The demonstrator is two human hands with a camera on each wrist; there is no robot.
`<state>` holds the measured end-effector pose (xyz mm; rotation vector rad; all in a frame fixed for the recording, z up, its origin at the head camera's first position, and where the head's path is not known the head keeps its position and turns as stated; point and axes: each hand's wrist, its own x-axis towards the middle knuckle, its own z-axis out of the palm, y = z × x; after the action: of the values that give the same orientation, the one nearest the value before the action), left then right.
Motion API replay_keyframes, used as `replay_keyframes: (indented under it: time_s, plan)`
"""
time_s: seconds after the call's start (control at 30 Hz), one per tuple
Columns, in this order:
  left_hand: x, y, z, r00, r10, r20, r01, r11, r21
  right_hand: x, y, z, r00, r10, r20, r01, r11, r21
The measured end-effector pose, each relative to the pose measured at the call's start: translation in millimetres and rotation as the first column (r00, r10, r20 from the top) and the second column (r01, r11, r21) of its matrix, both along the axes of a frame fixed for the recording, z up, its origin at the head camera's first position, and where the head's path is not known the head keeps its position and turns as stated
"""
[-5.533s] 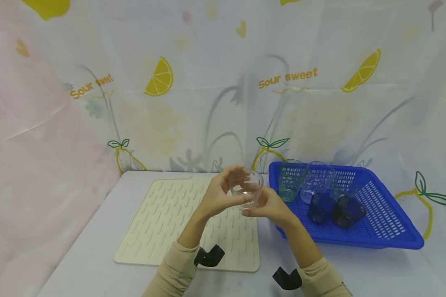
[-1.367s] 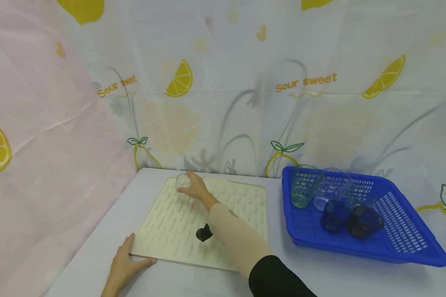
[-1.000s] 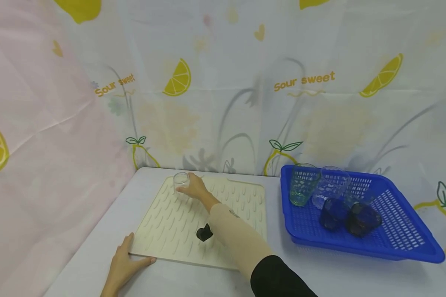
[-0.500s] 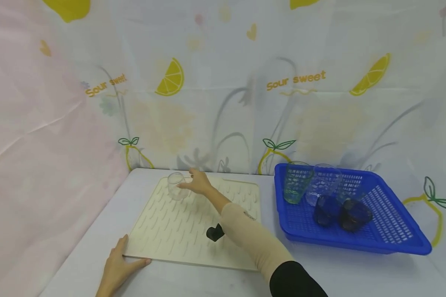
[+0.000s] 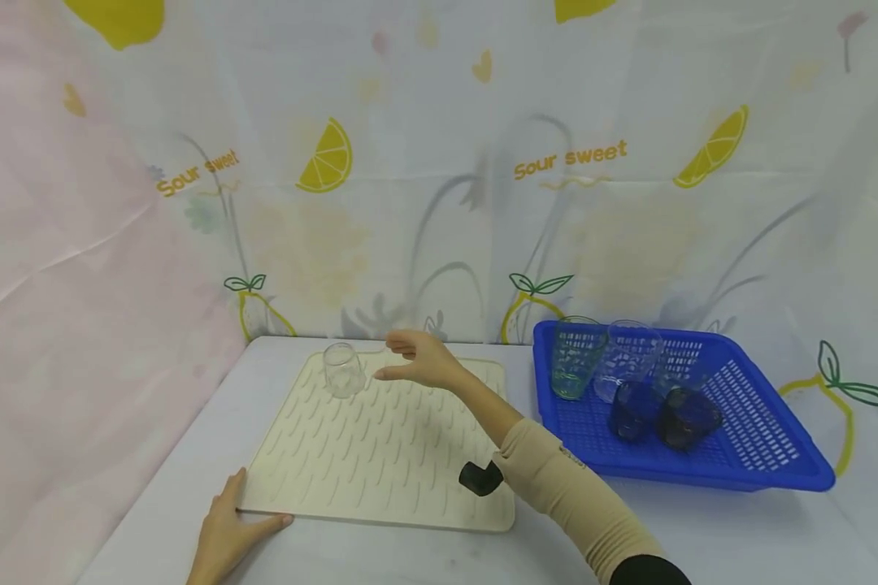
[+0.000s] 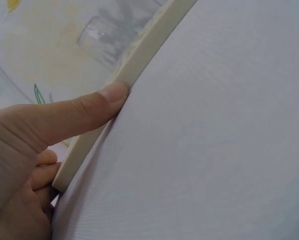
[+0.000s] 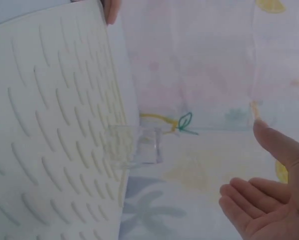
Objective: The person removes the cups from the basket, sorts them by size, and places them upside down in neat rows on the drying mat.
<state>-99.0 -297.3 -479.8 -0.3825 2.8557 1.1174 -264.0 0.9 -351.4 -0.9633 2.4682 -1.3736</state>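
A clear glass (image 5: 344, 372) stands on the far left corner of the cream ribbed drying mat (image 5: 380, 455). It appears upside down, its thick base away from the mat in the right wrist view (image 7: 148, 145). Just right of the glass is my right hand (image 5: 424, 359), thumb and fingers spread apart with nothing between them. My left hand (image 5: 227, 528) rests at the near left corner of the mat, its fingers along the left side. In the left wrist view the left thumb (image 6: 84, 115) touches the mat's front edge.
To the right is a blue plastic basket (image 5: 768, 431). Inside are a green tumbler (image 5: 572, 366), a clear tumbler (image 5: 625, 361) and two dark glasses, one bluish (image 5: 635, 410) and one blackish (image 5: 688, 418). A printed lemon curtain (image 5: 439, 203) hangs behind the table.
The clear glass, earlier between both hands, was carried to the mat's far left corner. My right hand has let go and drawn back right; my left hand has stayed at the mat's corner lately.
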Motion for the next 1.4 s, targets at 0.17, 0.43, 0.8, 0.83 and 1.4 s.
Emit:
replay_keyframes:
  time_s: [0.17, 0.43, 0.8, 0.83, 1.4]
  plan:
    - [-0.1, 0.5, -1.4, 1.000, -0.001, -0.004, 0.001, 1.000, -0.006, 15.6, 30.7, -0.5, 1.000, -0.004, 0.011, 0.005, 0.998, -0.063]
    - [0.0, 2.0, -1.4, 1.000, 0.001, 0.002, -0.001, 1.000, 0.001, 40.6, 81.7, -13.5, 0.997, -0.081, 0.003, 0.081, 0.989, -0.120]
    - [-0.3, 0.8, -5.0, 1.000, 0.016, 0.004, -0.016, 1.000, -0.018, 76.7, 140.1, -22.5, 0.976, -0.216, -0.030, 0.212, 0.973, -0.094]
    - [-0.4, 0.4, -5.3, 1.000, 0.019, 0.001, -0.019, 1.000, -0.024, 78.9, 144.5, -22.7, 0.973, -0.228, -0.034, 0.224, 0.970, -0.091]
    - [-1.0, 0.1, -4.8, 0.999, 0.026, 0.025, -0.026, 1.000, -0.014, 87.4, 219.1, -35.0, 0.869, -0.468, -0.161, 0.478, 0.878, 0.025]
